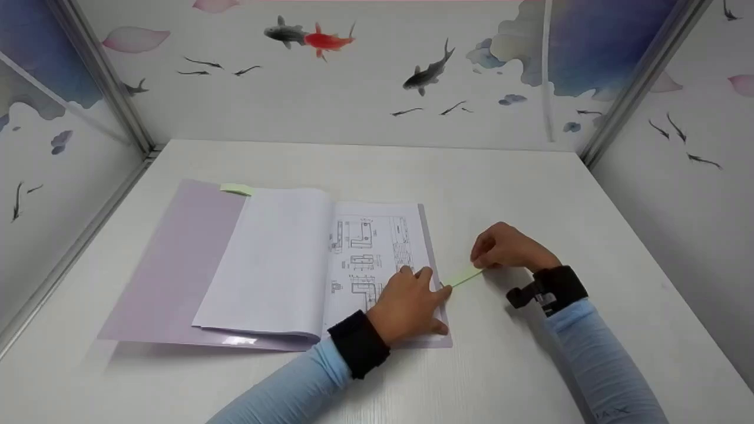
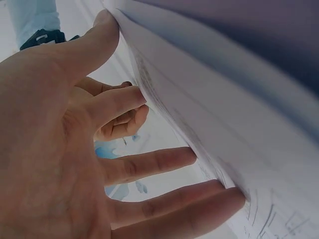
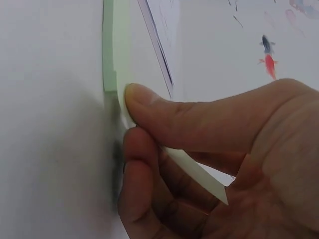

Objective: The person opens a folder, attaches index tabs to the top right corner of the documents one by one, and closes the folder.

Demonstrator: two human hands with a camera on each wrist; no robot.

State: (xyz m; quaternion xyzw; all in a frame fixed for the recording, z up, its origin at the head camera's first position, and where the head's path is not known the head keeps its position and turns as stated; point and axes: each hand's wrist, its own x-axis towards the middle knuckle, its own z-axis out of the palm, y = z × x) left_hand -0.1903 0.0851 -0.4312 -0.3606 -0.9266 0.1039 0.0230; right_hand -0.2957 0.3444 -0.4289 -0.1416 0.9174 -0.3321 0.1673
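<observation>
A light purple folder point(image 1: 159, 271) lies open with white pages point(image 1: 271, 259) on its left side. Technical drawings cover the right-hand sheet point(image 1: 386, 227). My left hand point(image 1: 409, 306) rests on that sheet with fingers spread and fairly straight; one fingertip touches the near end of a pale green sticky-note strip point(image 1: 465, 278). Beyond the folder's right edge, my right hand point(image 1: 512, 247) pinches the strip between thumb and fingers. In the right wrist view, a paler strip point(image 3: 199, 177) passes through this pinch, its tail free, beside a greener strip point(image 3: 108, 59).
Another pale green sticky note point(image 1: 237, 189) stands out at the top of the left pages. The white table point(image 1: 518, 365) carries the folder. Printed panels with fish point(image 1: 327, 41) enclose the back and sides, with metal posts point(image 1: 103, 70) at the corners.
</observation>
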